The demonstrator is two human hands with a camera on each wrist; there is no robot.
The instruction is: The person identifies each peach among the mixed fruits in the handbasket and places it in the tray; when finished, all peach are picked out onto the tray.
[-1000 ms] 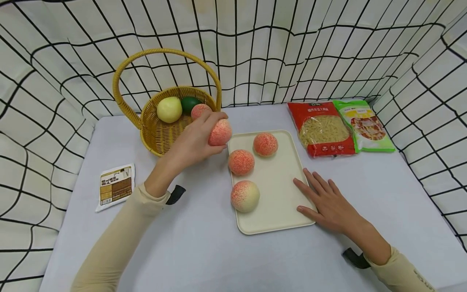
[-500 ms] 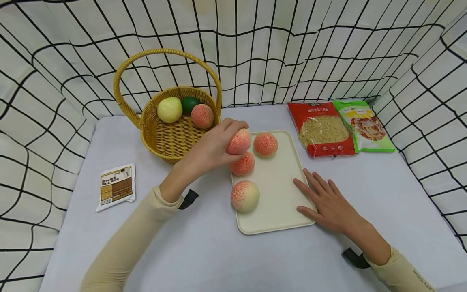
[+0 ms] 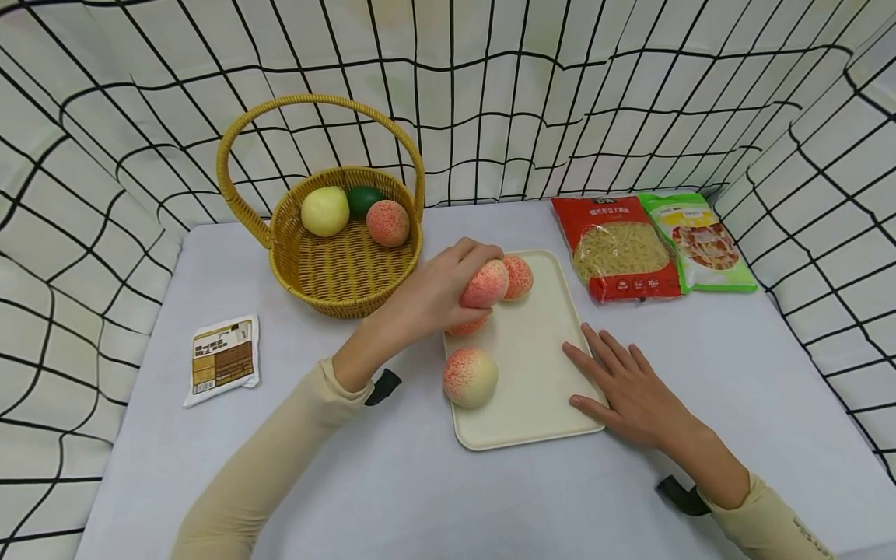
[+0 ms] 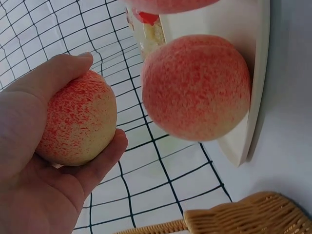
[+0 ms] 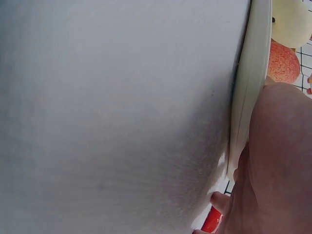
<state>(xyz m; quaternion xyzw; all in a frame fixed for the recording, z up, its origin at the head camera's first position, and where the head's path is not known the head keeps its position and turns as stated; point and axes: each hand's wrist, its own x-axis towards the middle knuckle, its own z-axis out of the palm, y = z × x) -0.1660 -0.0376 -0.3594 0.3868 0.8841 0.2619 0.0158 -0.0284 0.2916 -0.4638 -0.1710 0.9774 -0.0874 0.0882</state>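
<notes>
My left hand (image 3: 444, 292) grips a pink-and-cream peach (image 3: 485, 285) above the far left part of a cream tray (image 3: 539, 373). In the left wrist view, thumb and fingers curl round the peach (image 4: 80, 119). Several peaches are on the tray: one at the back (image 3: 519, 277), one partly hidden under my left hand (image 3: 467, 327), and a paler one at the front left (image 3: 470, 378). My right hand (image 3: 626, 385) rests with straight, spread fingers on the tray's right edge. The right wrist view shows it close against the tray's side (image 5: 251, 92).
Left of the tray stands a yellow wicker basket (image 3: 329, 272) with a tall handle, holding a pale yellow round fruit (image 3: 325, 211), a dark green one (image 3: 363, 201) and a peach (image 3: 388, 223). Pasta bag (image 3: 623, 249) and green packet (image 3: 703, 243) lie back right; a brown-white packet (image 3: 224, 358) lies left.
My left hand has carried the peach from beside the basket's right rim rightward over the tray. The peach left in the basket has come into full view. My right hand stays put.
</notes>
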